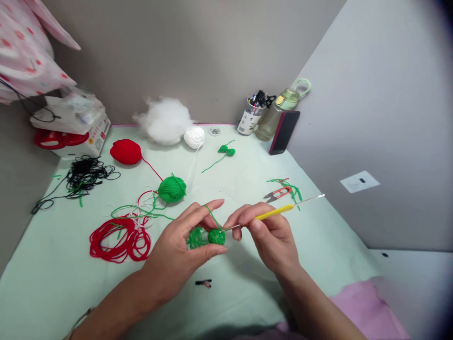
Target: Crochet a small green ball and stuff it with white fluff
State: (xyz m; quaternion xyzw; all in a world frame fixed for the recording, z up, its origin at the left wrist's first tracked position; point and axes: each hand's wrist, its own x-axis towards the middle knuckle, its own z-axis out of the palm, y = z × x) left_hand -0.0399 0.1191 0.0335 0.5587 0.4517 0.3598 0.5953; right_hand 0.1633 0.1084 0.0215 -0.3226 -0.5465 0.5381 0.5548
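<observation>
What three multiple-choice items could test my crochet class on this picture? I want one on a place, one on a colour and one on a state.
1. Where does the red yarn ball lie?
A. beside the phone
B. on the table, left of the white stuffing
C. in the jar

2. What colour is the crochet hook handle?
A. yellow
B. blue
C. black

3. How is the green crochet piece held?
A. lying loose on the table
B. pinched in the left hand
C. hanging from the bottle

Answers: 1 B, it sits by the stuffing at the far left; 2 A, the grip in the right hand is yellow; 3 B, thumb and fingers clamp it.
</observation>
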